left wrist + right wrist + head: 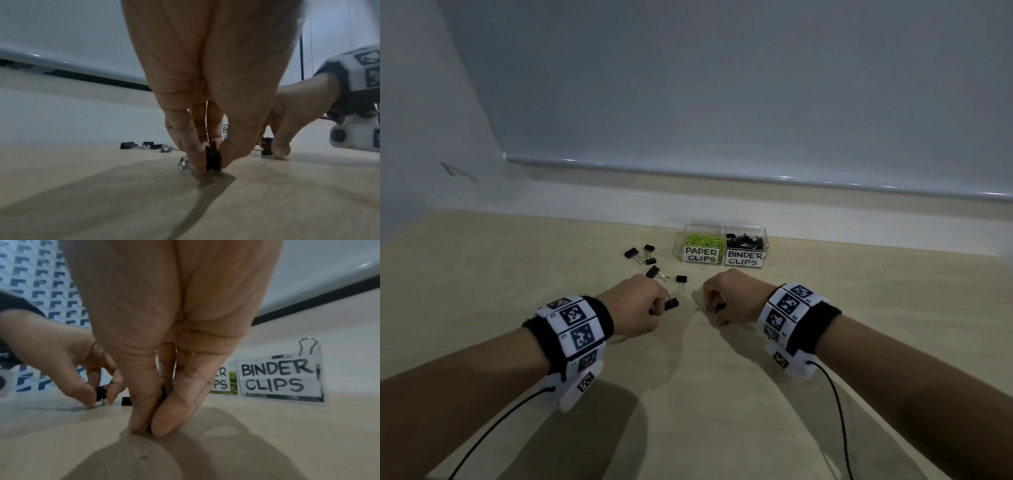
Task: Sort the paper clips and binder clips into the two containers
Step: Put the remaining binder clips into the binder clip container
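Note:
On the beige table, my left hand [662,306] pinches a black binder clip [672,304] between thumb and fingers; in the left wrist view the clip [213,158] stands on the tabletop. My right hand [710,308] pinches another black binder clip [266,147] down at the table, and the fingers [174,415] mostly hide it in the right wrist view. At the back stand two clear boxes: one labelled PAPER CLIPS [702,255] holds green paper clips, and one labelled BINDER CLIPS [745,258] holds black binder clips. Several loose binder clips [653,271] lie left of the boxes.
A wall with a low ledge [722,178] runs right behind the boxes. Both wrists wear marker bands with cables [835,404] trailing toward me. Bare tabletop [893,308] stretches to the right and in front of the hands.

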Tool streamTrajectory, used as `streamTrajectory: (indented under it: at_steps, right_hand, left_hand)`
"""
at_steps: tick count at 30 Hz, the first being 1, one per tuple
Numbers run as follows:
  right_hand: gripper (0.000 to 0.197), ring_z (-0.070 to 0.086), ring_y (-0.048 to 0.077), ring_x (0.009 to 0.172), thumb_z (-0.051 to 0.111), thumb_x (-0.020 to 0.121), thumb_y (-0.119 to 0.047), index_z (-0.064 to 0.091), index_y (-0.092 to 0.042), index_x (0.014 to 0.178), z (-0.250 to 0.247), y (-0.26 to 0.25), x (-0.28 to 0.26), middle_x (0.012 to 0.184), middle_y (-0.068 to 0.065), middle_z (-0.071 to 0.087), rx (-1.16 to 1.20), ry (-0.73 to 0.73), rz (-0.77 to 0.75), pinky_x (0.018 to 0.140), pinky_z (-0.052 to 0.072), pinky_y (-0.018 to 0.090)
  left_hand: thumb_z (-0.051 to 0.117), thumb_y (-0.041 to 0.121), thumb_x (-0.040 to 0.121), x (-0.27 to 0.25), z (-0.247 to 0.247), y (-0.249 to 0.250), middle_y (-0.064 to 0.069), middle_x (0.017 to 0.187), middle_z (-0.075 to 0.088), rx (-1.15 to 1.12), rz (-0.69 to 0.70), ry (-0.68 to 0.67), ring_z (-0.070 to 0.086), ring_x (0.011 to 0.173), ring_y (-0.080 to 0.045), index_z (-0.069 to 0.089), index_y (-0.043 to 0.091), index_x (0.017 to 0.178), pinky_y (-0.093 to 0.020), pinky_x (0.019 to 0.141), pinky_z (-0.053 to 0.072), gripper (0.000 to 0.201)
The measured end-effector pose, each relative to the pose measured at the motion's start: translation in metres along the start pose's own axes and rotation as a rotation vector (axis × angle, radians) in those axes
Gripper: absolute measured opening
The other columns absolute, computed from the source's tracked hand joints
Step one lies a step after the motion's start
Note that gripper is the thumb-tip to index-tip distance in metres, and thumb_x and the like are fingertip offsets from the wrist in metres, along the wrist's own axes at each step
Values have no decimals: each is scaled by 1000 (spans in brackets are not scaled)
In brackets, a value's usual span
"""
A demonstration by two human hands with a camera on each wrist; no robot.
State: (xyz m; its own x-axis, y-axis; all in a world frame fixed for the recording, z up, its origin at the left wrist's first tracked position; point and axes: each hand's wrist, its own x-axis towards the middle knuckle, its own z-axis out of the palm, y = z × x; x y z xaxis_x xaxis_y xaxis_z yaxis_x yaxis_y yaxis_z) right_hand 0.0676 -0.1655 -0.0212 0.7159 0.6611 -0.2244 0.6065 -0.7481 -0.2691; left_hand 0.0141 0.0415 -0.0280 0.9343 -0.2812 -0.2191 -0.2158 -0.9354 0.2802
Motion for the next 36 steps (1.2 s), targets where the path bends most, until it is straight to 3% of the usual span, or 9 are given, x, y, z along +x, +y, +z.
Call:
streamTrajectory:
  at_steps: [5, 11, 18, 21, 23, 27, 30, 33, 36]
  right_hand:
    - [12, 59, 11, 68, 75, 73, -6, 69, -10, 83, -32, 25, -11, 81, 1, 66, 159, 104, 59, 68, 51, 23]
    - [19, 60, 16, 73, 80, 71, -12, 67, -12, 84, -87, 72, 6, 86, 4, 66, 160, 477, 264, 71, 56, 32]
    - [31, 57, 18, 88, 76, 75, -19, 67, -13, 105, -76, 91, 29, 103, 7, 67, 94, 473, 369, 74, 41, 23]
    - [30, 52, 15, 86, 71, 78, -8, 66, -15, 107, -78, 87, 23, 103, 5, 63, 81, 527, 342, 75, 44, 25]
    - [26, 54, 15, 81, 64, 80, -1, 68, -14, 101, -77, 74, 18, 98, 4, 64, 90, 544, 268, 74, 45, 25]
    - [24, 65, 21, 83, 55, 82, -1, 73, -13, 93, -62, 26, 19, 94, 6, 72, 69, 413, 47, 77, 51, 28]
    - [31, 63, 20, 102, 56, 85, -2, 69, -15, 109, -41, -5, 36, 113, 5, 68, -22, 191, -5, 88, 48, 28]
    - [38, 59, 24, 109, 58, 85, -3, 62, -17, 121, -22, -21, 56, 124, 6, 61, -76, 62, 6, 88, 50, 32]
    - [24, 60, 27, 103, 62, 84, -9, 67, -13, 107, -11, -30, 68, 112, 9, 63, -136, 45, -19, 82, 50, 35]
  left_hand:
    - [65, 12, 82, 11, -28, 18, 4, 82, 70, -175, 39, -10, 55, 65, 0, 74, 9, 83, -3, 53, 40, 9]
    - [67, 14, 81, 71, -68, 65, -3, 87, 74, -298, 151, 187, 67, 78, -12, 75, 9, 83, -23, 75, 53, 9]
    - [71, 17, 83, 145, -69, 101, -9, 102, 72, -269, 88, 280, 67, 94, -22, 74, 6, 99, -27, 82, 50, 20]
    - [71, 26, 84, 144, -68, 84, -3, 107, 66, -315, 58, 289, 60, 89, -15, 67, 10, 110, -23, 75, 45, 31]
    - [67, 25, 87, 132, -74, 58, -2, 104, 66, -354, 36, 321, 60, 87, -14, 67, 11, 106, -24, 77, 46, 23]
    - [58, 8, 90, 103, -84, -19, -8, 112, 67, -193, -101, 320, 62, 103, -22, 70, 8, 103, -23, 85, 44, 17]
    - [58, 2, 87, 85, -72, -59, -6, 134, 53, 18, -206, 76, 52, 120, -24, 63, 18, 120, -31, 96, 44, 37]
    - [60, 4, 89, 79, -59, -66, -6, 146, 42, 136, -152, -55, 45, 130, -28, 49, 21, 137, -39, 103, 42, 53]
    - [68, 10, 86, 81, -51, -66, -9, 137, 52, 184, -124, -44, 53, 121, -27, 51, 13, 136, -35, 97, 45, 53]
